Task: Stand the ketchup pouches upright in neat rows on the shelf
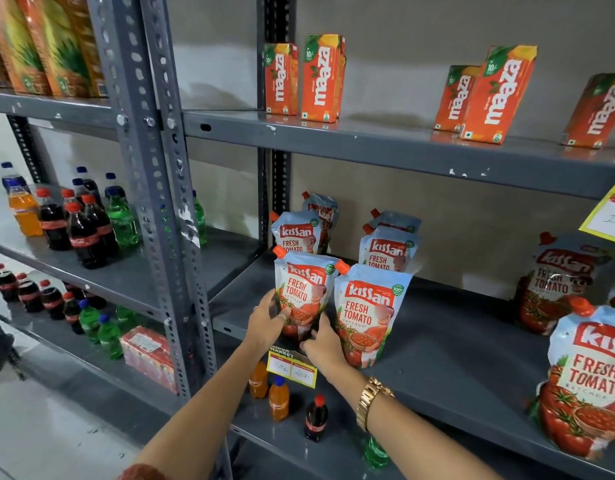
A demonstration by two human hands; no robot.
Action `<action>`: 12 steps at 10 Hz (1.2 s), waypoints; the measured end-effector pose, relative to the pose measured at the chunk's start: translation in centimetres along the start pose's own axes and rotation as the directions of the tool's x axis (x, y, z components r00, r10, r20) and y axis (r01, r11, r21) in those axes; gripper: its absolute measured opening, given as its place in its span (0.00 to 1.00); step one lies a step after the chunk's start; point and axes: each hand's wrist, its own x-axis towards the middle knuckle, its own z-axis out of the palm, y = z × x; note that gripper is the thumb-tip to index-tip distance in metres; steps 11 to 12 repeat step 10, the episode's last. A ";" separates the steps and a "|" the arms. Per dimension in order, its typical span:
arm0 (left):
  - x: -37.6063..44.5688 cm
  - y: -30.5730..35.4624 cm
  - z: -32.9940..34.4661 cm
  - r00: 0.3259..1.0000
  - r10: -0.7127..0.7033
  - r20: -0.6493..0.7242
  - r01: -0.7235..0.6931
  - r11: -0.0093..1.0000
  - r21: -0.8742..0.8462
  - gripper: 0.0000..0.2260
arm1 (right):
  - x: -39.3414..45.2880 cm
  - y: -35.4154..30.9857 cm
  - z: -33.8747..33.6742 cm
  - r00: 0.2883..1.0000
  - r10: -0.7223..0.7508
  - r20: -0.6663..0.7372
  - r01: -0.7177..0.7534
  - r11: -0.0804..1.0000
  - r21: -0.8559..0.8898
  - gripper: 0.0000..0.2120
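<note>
At near-left of shelf (pixel 455 341), front pouch (pixel 304 289) stands upright, touching next pouch (pixel 366 313) on its right. Left hand (pixel 266 320) curls round its left side; right hand (pixel 323 342) touches lower right corner, grip unclear. Prob. soft, bottom-heavy, slick film, so hold low at both sides, not by cap (pixel 279 251).

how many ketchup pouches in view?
8 blue-and-red ketchup pouches. Left row: front-left pouch, gripped by left hand, right hand against it; mid-left pouch; back-left pouch. Second row: front pouch, mid pouch, back pouch. Far right: rear-right pouch, near-right pouch. More may be hidden.
</note>
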 end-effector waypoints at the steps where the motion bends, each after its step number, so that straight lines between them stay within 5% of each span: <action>1: 0.6 -0.4 -1.3 1.000 -0.001 0.012 0.001 1.000 0.022 0.25 | 0.7 -0.4 0.3 1.000 -0.010 0.021 0.010 1.000 0.021 0.37; 6: 4.1 -2.7 -6.1 0.999 -0.041 -0.032 0.044 0.992 0.122 0.28 | 2.9 -3.5 4.2 0.994 -0.029 0.105 0.026 0.999 0.031 0.39; 8: 4.4 -3.3 -6.1 0.999 -0.036 -0.036 0.040 0.992 0.118 0.26 | 2.4 -3.5 4.6 0.999 -0.036 0.012 0.035 0.998 0.047 0.35; 10: 3.0 -3.5 -6.0 0.990 0.018 -0.141 -0.001 0.993 0.122 0.22 | 0.0 -3.2 4.1 0.966 -0.093 -0.241 0.116 0.990 0.085 0.22; 12: 3.0 -3.5 -6.0 0.990 0.018 -0.141 -0.001 0.993 0.122 0.22 | 0.0 -3.2 4.1 0.966 -0.093 -0.241 0.116 0.990 0.085 0.22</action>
